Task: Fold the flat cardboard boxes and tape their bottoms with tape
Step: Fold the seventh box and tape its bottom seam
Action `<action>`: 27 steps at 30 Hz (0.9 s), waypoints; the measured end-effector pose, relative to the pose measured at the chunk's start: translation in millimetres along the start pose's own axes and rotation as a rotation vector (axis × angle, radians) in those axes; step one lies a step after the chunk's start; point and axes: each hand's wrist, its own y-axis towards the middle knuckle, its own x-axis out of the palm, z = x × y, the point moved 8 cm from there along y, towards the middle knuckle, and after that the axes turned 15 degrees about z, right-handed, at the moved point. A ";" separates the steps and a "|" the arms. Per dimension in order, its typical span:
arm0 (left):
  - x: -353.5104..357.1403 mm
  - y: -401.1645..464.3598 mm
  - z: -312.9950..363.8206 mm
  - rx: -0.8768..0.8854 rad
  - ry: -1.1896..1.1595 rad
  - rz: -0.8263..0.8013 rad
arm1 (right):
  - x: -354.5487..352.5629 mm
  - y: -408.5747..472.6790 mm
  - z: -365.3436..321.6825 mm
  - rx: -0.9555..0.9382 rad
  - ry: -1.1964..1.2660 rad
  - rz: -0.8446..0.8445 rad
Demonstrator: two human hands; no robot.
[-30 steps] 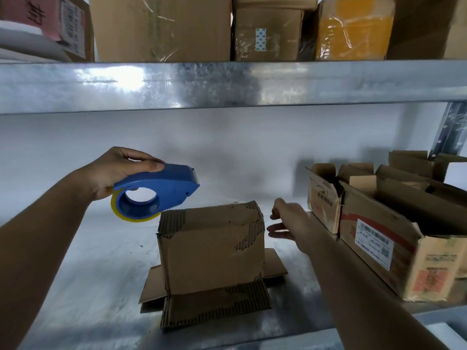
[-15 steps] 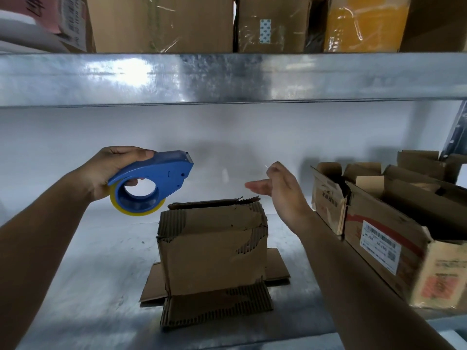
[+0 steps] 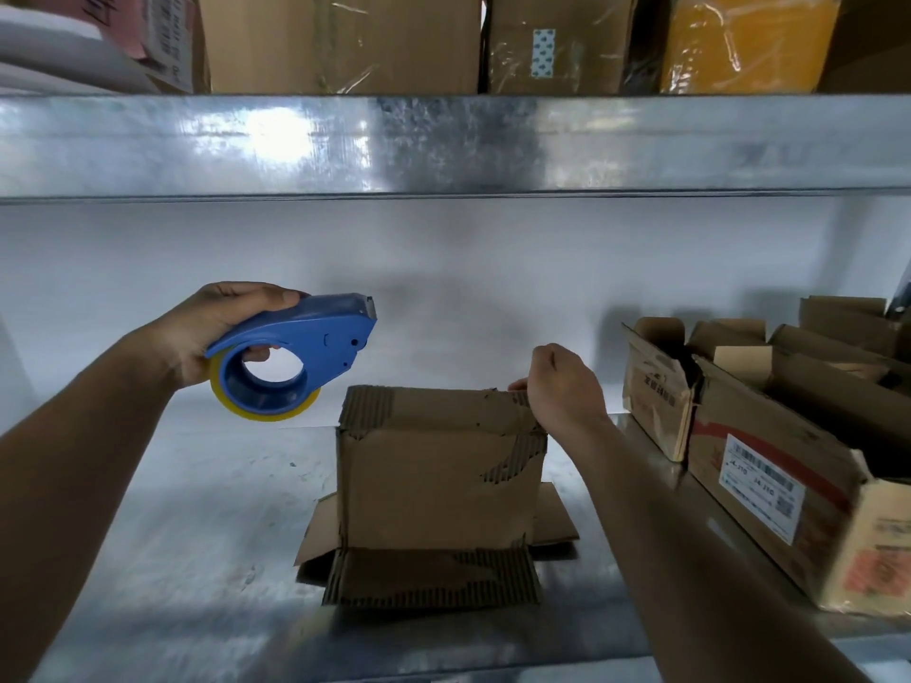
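Note:
A worn brown cardboard box (image 3: 434,475) stands upside down on the metal shelf (image 3: 187,534), its lower flaps spread flat around it. My left hand (image 3: 217,327) grips a blue tape dispenser (image 3: 296,357) holding a yellowish tape roll, raised left of and above the box. My right hand (image 3: 562,386) rests on the box's top right corner with curled fingers; its thumb lies on the top edge. Whether it pinches a flap is hidden.
Several open cardboard boxes (image 3: 769,465) with labels stand at the right on the shelf. A metal shelf beam (image 3: 443,145) runs overhead, with taped cartons (image 3: 340,41) above it. A white wall (image 3: 443,268) closes the back.
My right hand dropped from mid-air, open, onto the box's top right corner and curled. The dispenser in my left hand rose slightly and stayed left of the box.

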 end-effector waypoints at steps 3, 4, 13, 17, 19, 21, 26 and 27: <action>-4.0 -0.6 -2.0 -0.006 0.021 0.014 | -1.0 2.9 -0.3 -0.029 -0.039 -0.023; -4.1 -0.6 -2.6 -0.007 0.018 0.015 | 0.7 1.5 -1.6 -0.062 -0.067 -0.025; 2.3 -10.2 1.8 -0.018 -0.069 -0.010 | 30.6 -16.3 -20.1 -0.437 -0.352 -0.160; 11.7 -13.4 -4.3 -0.130 -0.202 -0.108 | 36.9 -19.3 -29.4 -0.526 -0.438 -0.188; 19.2 -15.4 -8.0 -0.194 -0.265 -0.162 | 37.2 -20.9 -33.5 -0.547 -0.431 -0.176; 27.3 -16.1 -12.9 -0.242 -0.294 -0.156 | 36.7 -20.1 -32.9 -0.530 -0.416 -0.160; 54.2 -14.2 -34.2 -0.316 -0.348 -0.128 | 32.8 -16.9 -26.0 -0.454 -0.361 -0.120; 57.5 -13.9 -39.0 -0.310 -0.311 -0.128 | 30.8 -16.4 -24.9 -0.437 -0.348 -0.105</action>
